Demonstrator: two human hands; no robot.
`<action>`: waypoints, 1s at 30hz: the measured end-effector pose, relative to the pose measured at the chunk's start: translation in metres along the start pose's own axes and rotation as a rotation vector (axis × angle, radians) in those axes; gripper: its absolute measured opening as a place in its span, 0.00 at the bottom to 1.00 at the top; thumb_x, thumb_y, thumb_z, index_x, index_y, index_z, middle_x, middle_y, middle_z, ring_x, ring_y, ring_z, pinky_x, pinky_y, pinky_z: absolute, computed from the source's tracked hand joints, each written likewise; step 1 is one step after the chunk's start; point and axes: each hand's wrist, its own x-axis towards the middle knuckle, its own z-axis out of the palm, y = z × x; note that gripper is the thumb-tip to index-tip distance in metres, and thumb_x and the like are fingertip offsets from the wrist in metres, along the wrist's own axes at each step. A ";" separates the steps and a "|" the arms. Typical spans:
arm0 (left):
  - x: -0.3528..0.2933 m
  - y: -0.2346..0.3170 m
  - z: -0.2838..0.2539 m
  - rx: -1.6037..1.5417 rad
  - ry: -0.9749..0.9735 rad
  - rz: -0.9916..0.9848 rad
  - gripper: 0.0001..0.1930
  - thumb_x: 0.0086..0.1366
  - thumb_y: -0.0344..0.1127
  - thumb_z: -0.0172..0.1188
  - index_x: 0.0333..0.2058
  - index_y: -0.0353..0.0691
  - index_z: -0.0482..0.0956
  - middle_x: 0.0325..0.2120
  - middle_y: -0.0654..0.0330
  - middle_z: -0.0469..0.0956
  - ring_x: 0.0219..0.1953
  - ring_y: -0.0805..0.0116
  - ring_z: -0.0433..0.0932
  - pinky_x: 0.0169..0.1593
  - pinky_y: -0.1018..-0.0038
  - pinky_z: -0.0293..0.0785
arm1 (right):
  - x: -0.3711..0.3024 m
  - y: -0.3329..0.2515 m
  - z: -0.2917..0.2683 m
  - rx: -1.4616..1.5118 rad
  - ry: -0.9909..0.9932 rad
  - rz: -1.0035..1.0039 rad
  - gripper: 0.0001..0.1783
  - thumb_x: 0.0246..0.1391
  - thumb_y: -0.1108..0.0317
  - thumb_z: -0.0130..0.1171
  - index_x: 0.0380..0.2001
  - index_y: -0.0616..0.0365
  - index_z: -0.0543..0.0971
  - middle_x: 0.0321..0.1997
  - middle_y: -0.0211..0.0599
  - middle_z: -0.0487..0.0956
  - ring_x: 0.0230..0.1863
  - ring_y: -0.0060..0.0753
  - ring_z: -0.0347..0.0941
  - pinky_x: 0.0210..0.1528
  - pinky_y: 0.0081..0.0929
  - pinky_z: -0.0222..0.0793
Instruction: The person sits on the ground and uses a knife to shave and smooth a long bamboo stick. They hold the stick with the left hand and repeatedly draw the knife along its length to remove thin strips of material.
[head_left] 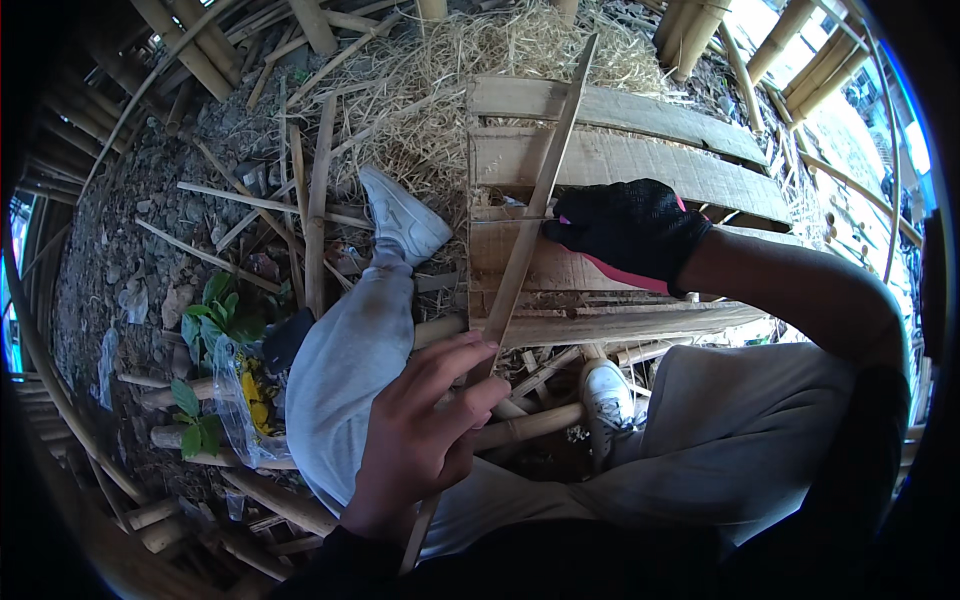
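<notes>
slatted wooden bench point(620, 155) | hands point(425, 420) at strip point(553, 150) | yellow item point(257, 402) at clear bag point(229, 388)

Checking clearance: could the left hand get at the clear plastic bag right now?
Probably not readily: the left hand holds a long strip, and the left leg lies between hand and bag.

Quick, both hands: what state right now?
Left hand: closed, holding the long strip.
Right hand, gloved: closed, holding a thin tool; its kind can't be told.
</notes>
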 end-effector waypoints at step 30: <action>0.004 -0.008 0.006 -0.154 0.100 0.086 0.07 0.64 0.29 0.49 0.31 0.36 0.76 0.40 0.50 0.82 0.47 0.47 0.82 0.46 0.58 0.80 | -0.002 -0.001 0.001 0.073 0.066 -0.041 0.21 0.69 0.48 0.44 0.51 0.47 0.78 0.49 0.42 0.80 0.48 0.50 0.78 0.49 0.44 0.75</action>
